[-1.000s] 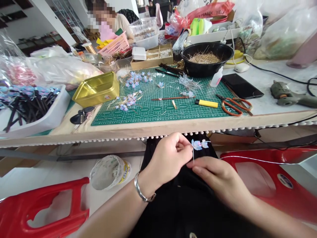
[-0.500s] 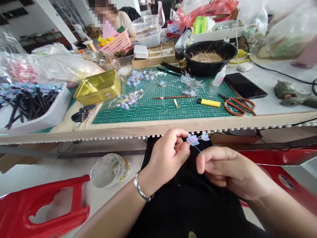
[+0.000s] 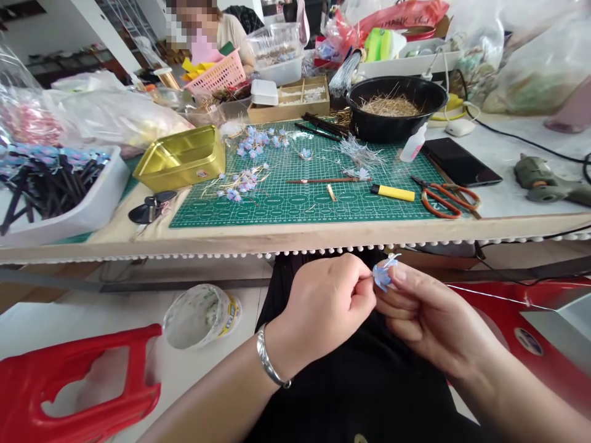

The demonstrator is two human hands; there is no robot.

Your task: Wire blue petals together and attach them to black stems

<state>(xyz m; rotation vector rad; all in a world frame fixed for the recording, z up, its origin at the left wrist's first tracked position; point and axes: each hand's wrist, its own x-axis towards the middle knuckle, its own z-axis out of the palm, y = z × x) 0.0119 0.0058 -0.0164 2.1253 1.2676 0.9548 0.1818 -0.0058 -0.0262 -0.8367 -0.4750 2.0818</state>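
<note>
Below the table edge, over my black lap, my left hand [image 3: 323, 304] and my right hand [image 3: 429, 314] meet around a small blue wire flower [image 3: 382, 275]. The left fingers pinch its stem from the left. The right thumb and forefinger press on the petals from the right. A thin silvery wire [image 3: 489, 296] runs off to the right from near the right hand. A silver bangle [image 3: 270, 366] circles my left wrist. More blue flowers [image 3: 240, 184] lie on the green cutting mat [image 3: 300, 200].
On the table are a gold tin [image 3: 182, 157], a black bowl of straw-like wires [image 3: 394, 107], orange scissors [image 3: 446, 200], a yellow cutter [image 3: 392, 192], a phone [image 3: 462, 161] and a white tray of black sticks [image 3: 55, 191]. Red stools [image 3: 78, 384] flank my knees; a plastic tub [image 3: 201, 314] is on the floor. Another person sits across.
The flower moved lower and slightly right, and my right hand rose from below the stem to pinch the petals. Both hands have drawn close together.
</note>
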